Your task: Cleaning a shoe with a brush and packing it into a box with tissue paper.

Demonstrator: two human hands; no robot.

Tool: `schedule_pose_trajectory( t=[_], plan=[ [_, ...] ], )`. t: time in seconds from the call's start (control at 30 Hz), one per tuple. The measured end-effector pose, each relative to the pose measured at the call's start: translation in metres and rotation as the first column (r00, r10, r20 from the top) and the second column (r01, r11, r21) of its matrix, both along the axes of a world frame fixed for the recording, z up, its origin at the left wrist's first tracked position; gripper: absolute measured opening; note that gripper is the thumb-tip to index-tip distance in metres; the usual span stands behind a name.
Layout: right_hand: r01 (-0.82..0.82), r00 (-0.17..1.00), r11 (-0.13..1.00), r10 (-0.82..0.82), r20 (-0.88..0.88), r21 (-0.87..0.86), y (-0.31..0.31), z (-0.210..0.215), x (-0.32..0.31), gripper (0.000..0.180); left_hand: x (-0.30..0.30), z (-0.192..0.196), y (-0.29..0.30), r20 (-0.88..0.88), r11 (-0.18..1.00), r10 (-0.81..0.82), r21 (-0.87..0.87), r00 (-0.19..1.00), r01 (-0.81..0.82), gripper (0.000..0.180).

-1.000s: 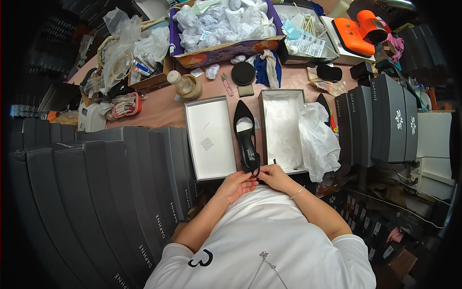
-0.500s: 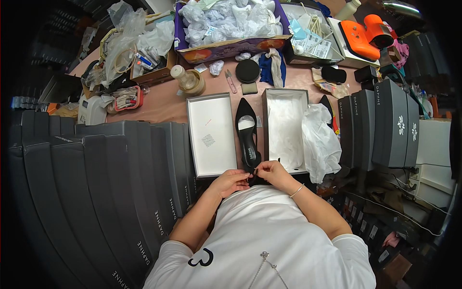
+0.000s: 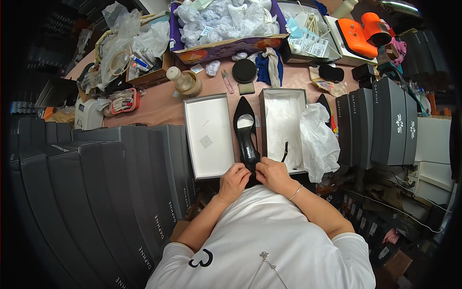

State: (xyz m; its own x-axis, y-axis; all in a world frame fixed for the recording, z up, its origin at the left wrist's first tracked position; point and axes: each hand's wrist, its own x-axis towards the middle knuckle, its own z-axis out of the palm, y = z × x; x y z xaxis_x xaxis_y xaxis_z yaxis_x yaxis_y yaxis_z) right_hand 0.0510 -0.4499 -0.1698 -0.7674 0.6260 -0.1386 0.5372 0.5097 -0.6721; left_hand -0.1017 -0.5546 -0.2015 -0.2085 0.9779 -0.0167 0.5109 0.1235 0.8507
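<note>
A black pointed-toe shoe (image 3: 244, 134) lies toe away from me between a white-lined box lid (image 3: 208, 137) and an open grey shoebox (image 3: 284, 108). White stuffing sits in its toe. At the heel my left hand (image 3: 234, 182) is closed, fingertips pinched together; what they hold is hidden. My right hand (image 3: 275, 174) is closed at the heel's right side, around a thin black strap (image 3: 285, 151) whose free end sticks up over the shoebox. White tissue paper (image 3: 318, 139) spills over the box's right side.
Grey shoeboxes (image 3: 110, 183) stand in rows at left, with more boxes (image 3: 389, 125) at right. Along the back are a purple carton (image 3: 231, 49) of wrapped stuffing, thread snips (image 3: 227, 82), a round black tin (image 3: 244, 71), a jar (image 3: 186, 83) and an orange device (image 3: 358, 38).
My left fingers have curled in and the hand has turned more upright. A black strap end now shows beyond my right hand, over the shoebox. The view has shifted slightly.
</note>
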Motion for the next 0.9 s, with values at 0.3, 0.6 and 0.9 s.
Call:
schedule_pose_trajectory(
  t=[0.3, 0.6, 0.9],
  plan=[
    [0.094, 0.994, 0.964, -0.106, -0.033, -0.250, 0.004, -0.006, 0.009, 0.014, -0.007, -0.006, 0.020, 0.330, 0.994, -0.065, -0.061, 0.942, 0.090, 0.013],
    [-0.024, 0.946, 0.602, -0.245, -0.213, -0.798, 0.039, 0.072, 0.017, 0.012, -0.022, 0.079, 0.047, 0.721, 0.977, 0.051, -0.181, 0.692, 0.116, 0.019],
    [0.013, 0.953, 0.748, -0.209, -0.218, -0.663, 0.039, 0.074, 0.035, 0.015, -0.027, 0.064, 0.040, 0.805, 0.966, 0.042, -0.184, 0.592, 0.182, 0.012]
  ],
)
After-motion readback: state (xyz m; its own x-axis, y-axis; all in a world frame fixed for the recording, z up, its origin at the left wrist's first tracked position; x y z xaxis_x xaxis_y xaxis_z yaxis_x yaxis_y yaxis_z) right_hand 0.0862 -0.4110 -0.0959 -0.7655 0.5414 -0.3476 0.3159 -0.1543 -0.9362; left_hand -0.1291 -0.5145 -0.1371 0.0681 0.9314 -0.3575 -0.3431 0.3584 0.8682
